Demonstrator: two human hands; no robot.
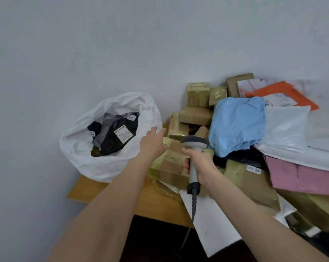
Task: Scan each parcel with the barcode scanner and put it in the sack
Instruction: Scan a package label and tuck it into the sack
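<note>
Pale wall (84,44) and a wooden table (110,193); right hand (201,163) is clenched round the grey barcode scanner (195,144) handle, head pointing away from the person, cable (194,207) dropping from below the fist. Just left of that grip the left hand (153,142) is spread flat and holding nothing, over the taped cardboard boxes (171,167), fingertips near the rim of the white sack (78,148), which sits further left with a black labelled parcel (118,137) inside. Right of the grip lies the heap: blue parcel (237,125) just beside the scanner head, white mailer (286,133) and pink parcel (301,174) beyond.
</note>
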